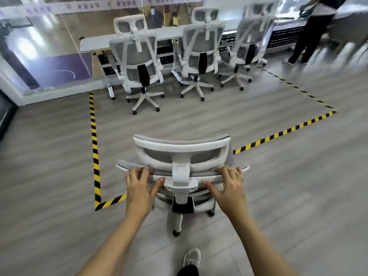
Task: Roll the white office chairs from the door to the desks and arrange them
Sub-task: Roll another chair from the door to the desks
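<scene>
Curled over the backrest's top edge, the left hand (pixel 139 188) and right hand (pixel 231 188) grip the white chair (pixel 181 148). It stands on the floor (pixel 199 120), across the striped tape (pixel 94 146) near its near-left corner. Three more chairs (pixel 201 50) face the desk (pixel 93 43).

1. Bright, even light falls from overhead, so there are no hard shadows. Only soft dark patches lie on the floor (pixel 199 120) under the far chairs (pixel 137 56).
2. White blotches of reflected light glare on the glass wall (pixel 39 46) in the upper left of the frame.
3. The middle is clearest: the near chair (pixel 181 154), left hand (pixel 139 186) and right hand (pixel 231 186) show fair detail, though slightly soft.
4. Blur grows toward the edges. The floor planks streak at the left and right sides, and the person (pixel 312 32) in the upper right is smeared.
5. Wide-angle distortion bows the bench (pixel 95 43) edge and splays the striped tape (pixel 95 148) lines.
</scene>
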### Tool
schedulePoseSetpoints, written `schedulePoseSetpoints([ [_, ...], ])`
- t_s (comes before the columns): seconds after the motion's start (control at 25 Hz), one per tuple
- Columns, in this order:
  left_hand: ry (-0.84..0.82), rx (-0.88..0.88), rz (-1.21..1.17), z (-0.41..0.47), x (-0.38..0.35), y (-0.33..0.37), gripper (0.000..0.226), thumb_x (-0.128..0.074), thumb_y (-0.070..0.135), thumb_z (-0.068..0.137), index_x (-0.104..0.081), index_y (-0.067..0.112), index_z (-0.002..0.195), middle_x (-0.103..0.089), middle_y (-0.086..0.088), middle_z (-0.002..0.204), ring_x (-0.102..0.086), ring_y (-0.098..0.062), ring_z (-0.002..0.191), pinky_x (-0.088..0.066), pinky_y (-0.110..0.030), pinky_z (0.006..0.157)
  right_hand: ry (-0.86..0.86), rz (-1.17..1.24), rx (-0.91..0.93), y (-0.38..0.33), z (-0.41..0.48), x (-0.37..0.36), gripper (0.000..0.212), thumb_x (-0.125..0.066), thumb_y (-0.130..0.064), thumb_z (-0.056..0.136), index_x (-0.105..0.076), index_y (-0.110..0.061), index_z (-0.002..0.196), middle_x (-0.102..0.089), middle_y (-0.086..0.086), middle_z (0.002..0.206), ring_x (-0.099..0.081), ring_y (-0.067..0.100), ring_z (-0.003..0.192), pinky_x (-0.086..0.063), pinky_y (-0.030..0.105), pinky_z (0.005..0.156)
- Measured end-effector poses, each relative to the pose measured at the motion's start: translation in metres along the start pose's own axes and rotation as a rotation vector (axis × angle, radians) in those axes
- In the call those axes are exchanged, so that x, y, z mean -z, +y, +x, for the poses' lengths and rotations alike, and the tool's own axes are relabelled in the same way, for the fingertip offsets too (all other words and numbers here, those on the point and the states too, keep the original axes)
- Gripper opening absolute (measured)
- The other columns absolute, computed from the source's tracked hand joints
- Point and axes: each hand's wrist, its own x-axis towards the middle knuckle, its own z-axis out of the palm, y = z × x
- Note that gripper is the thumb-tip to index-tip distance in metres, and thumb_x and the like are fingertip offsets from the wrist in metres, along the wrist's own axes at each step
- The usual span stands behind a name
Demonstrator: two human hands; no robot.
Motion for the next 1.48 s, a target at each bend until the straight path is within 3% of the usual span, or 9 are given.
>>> schedulePoseSetpoints([
  [0.16, -0.040, -0.164, -0.049, 0.111, -0.088, 0.062, 0.045, -0.057, 0.060, 0.087, -0.062, 0.020, 0.106, -0.052, -0.006, 0.109, -0.047, -0.032, 0.109, -0.041, -0.050, 0.101, 0.013, -0.125, -0.130, 0.086, 0.085, 0.012, 0.058, -0.057, -0.072, 0.084, -0.067, -0.021, 0.110, -0.064, -0.002, 0.121, -0.051, 0.020, 0.130, -0.021, 0.049, 0.122],
  [0.48, -0.176, -0.330, -0.122, 0.319, -0.263, 0.218, 0.040, -0.055, 0.058, 0.088, -0.061, 0.026, 0.110, -0.050, -0.002, 0.106, -0.045, -0.024, 0.103, -0.047, -0.040, 0.090, 0.053, -0.119, -0.337, 0.286, 0.265, 0.048, 0.061, -0.056, -0.075, 0.080, -0.063, -0.023, 0.112, -0.062, -0.001, 0.125, -0.044, 0.018, 0.136, -0.017, 0.050, 0.121],
  [0.6, -0.182, -0.349, -0.121, 0.390, -0.338, 0.282, 0.038, -0.057, 0.058, 0.088, -0.061, 0.028, 0.112, -0.049, -0.001, 0.106, -0.043, -0.021, 0.103, -0.046, -0.038, 0.090, 0.094, -0.100, -0.386, 0.373, 0.336, 0.059, 0.058, -0.065, -0.067, 0.081, -0.064, -0.020, 0.115, -0.060, 0.000, 0.128, -0.040, 0.017, 0.140, -0.011, 0.047, 0.124],
  [0.88, -0.228, -0.310, -0.192, 0.542, -0.498, 0.442, 0.036, -0.066, 0.051, 0.088, -0.064, 0.025, 0.113, -0.049, -0.002, 0.111, -0.041, -0.021, 0.110, -0.046, -0.040, 0.095, 0.040, -0.078, -0.424, 0.569, 0.516, 0.094, 0.062, -0.059, -0.073, 0.081, -0.063, -0.022, 0.116, -0.058, -0.003, 0.128, -0.041, 0.018, 0.137, -0.013, 0.049, 0.124],
  [1.12, -0.204, -0.307, -0.208, 0.677, -0.628, 0.554, 0.033, -0.070, 0.044, 0.087, -0.063, 0.021, 0.109, -0.047, -0.005, 0.110, -0.045, -0.026, 0.109, -0.048, -0.042, 0.093, 0.054, -0.045, -0.449, 0.712, 0.672, 0.120, 0.049, -0.074, -0.055, 0.081, -0.064, -0.019, 0.113, -0.059, 0.001, 0.123, -0.034, 0.011, 0.126, -0.023, 0.053, 0.119],
  [1.28, -0.145, -0.358, -0.203, 0.765, -0.724, 0.620, 0.034, -0.068, 0.044, 0.089, -0.061, 0.022, 0.115, -0.045, -0.004, 0.114, -0.046, -0.026, 0.113, -0.047, -0.040, 0.096, 0.072, -0.062, -0.463, 0.812, 0.771, 0.123, 0.052, -0.071, -0.057, 0.083, -0.063, -0.019, 0.118, -0.057, 0.002, 0.131, -0.028, 0.010, 0.134, -0.024, 0.054, 0.120],
  [1.48, -0.150, -0.374, -0.145, 0.878, -0.820, 0.716, 0.034, -0.066, 0.047, 0.090, -0.063, 0.020, 0.112, -0.050, -0.006, 0.110, -0.047, -0.026, 0.109, -0.048, -0.039, 0.091, 0.007, -0.056, -0.496, 0.939, 0.900, 0.136, 0.059, -0.064, -0.065, 0.084, -0.059, -0.025, 0.127, -0.050, -0.001, 0.144, -0.026, 0.017, 0.146, -0.025, 0.047, 0.122],
])
